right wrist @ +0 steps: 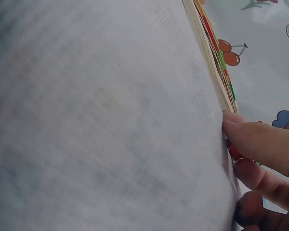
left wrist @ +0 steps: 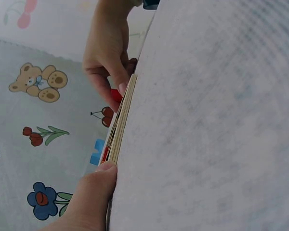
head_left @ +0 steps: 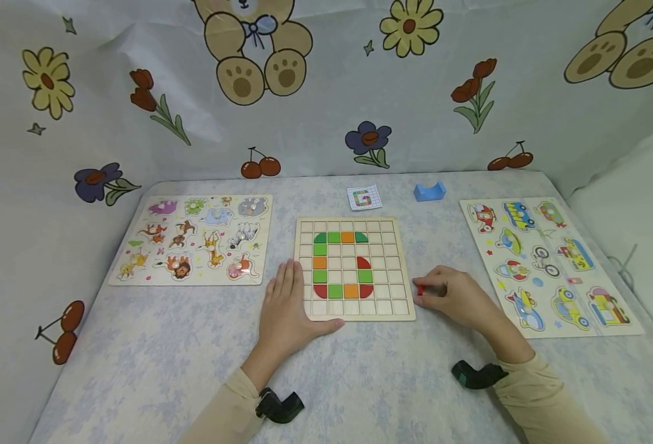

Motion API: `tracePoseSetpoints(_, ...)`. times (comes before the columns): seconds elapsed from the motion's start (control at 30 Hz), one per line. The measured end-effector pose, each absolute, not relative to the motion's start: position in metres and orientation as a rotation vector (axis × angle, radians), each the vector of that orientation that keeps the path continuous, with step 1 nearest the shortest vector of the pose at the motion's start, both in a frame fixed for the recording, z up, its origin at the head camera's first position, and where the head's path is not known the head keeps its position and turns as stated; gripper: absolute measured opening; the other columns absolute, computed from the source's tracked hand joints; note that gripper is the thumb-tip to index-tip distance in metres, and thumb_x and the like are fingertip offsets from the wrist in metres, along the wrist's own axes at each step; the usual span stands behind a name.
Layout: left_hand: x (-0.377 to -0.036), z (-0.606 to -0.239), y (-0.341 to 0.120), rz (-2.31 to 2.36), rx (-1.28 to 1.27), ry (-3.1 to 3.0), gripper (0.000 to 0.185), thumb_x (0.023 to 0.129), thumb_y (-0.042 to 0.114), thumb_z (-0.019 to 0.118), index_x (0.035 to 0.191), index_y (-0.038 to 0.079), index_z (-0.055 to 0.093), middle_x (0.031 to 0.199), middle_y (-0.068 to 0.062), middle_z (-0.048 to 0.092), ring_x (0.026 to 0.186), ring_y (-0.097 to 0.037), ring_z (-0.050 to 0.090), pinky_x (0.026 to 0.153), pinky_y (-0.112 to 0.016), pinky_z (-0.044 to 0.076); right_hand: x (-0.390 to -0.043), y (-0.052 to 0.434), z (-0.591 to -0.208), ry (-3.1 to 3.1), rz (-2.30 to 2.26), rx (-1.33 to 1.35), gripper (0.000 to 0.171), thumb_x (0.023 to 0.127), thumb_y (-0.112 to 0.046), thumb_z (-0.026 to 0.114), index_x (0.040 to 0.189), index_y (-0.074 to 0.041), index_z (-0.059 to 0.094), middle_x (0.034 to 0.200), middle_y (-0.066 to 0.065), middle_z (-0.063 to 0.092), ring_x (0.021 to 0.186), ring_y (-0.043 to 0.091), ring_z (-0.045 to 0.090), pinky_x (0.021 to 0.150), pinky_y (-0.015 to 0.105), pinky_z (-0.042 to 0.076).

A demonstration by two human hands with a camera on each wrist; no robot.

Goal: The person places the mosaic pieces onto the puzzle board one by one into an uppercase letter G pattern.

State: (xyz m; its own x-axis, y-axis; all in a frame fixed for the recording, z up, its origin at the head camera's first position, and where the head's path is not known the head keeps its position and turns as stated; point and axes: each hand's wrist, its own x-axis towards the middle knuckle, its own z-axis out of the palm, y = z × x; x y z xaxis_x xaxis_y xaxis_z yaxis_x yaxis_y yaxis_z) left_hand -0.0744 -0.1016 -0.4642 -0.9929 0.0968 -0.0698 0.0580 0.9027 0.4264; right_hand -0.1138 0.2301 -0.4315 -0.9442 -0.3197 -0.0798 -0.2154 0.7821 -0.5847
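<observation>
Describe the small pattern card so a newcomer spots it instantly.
Start at the wooden grid board in the table's middle, between the two hands. Look just past its far edge: the small pattern card lies flat there, left of a blue block. It alone is a white square of paper, printed with a small coloured figure.

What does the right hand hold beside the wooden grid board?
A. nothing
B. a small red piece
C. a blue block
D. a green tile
B: the right hand pinches a small red piece in its grip, right of the grid board.
</observation>
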Motion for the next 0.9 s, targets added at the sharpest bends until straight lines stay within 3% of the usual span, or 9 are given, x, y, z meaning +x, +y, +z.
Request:
tracePoseSetpoints(0.2, -0.0744, -0.4648, -0.1019, 0.663, 0.119, 2.977, 0.141, 0.062, 0.087, 0.064, 0.160, 0.007, 0.002, 0.169, -0.008, 0.000, 0.157, -0.024, -0.004, 0.126, -0.049, 0.007, -0.1146, 0.2320, -0.4314, 2.853, -0.869, -0.458, 0.031, 0.084, -0.024, 0.080, 0.113, -0.013, 0.076, 0.108, 0.002, 0.068, 0.078, 0.012, 0.052, 0.064, 0.022, 0.044)
tracePoseSetpoints(0.4, -0.0747, -0.4650, -0.1021, 0.665, 0.118, 2.977, 0.141, 0.062, 0.087, 0.065, 0.160, 0.007, 0.003, 0.169, -0.008, 0.001, 0.157, -0.024, -0.004, 0.126, -0.049, 0.007, -0.1173, 0.2337, -0.4300, 2.877, -0.841, -0.416, 0.028, 0.083, -0.028, 0.081, 0.108, -0.017, 0.076, 0.103, -0.001, 0.072, 0.073, 0.013, 0.051, 0.063, 0.023, 0.043)
tracePoseSetpoints(0.57, -0.0748, -0.4652, -0.1024, 0.662, 0.121, 2.980, 0.141, 0.062, 0.087, 0.064, 0.160, 0.007, 0.002, 0.169, -0.008, 0.000, 0.157, -0.024, -0.004, 0.126, -0.049, 0.007, -0.1188, 0.2330, -0.4300, 2.865, -0.868, -0.368, 0.024, 0.081, -0.026, 0.083, 0.097, -0.021, 0.065, 0.096, -0.002, 0.068, 0.061, 0.012, 0.048, 0.056, 0.023, 0.040)
tracePoseSetpoints(0.9, -0.0750, -0.4656, -0.1024, 0.645, 0.124, 2.979, 0.141, 0.062, 0.088, 0.064, 0.160, 0.007, 0.002, 0.169, -0.008, 0.001, 0.157, -0.024, -0.004, 0.126, -0.048, 0.007, -0.1196, 0.2335, -0.4316, 2.860, -0.883, -0.395, 0.022, 0.080, -0.023, 0.084, 0.097, -0.020, 0.070, 0.095, -0.001, 0.068, 0.074, 0.016, 0.050, 0.064, 0.023, 0.041)
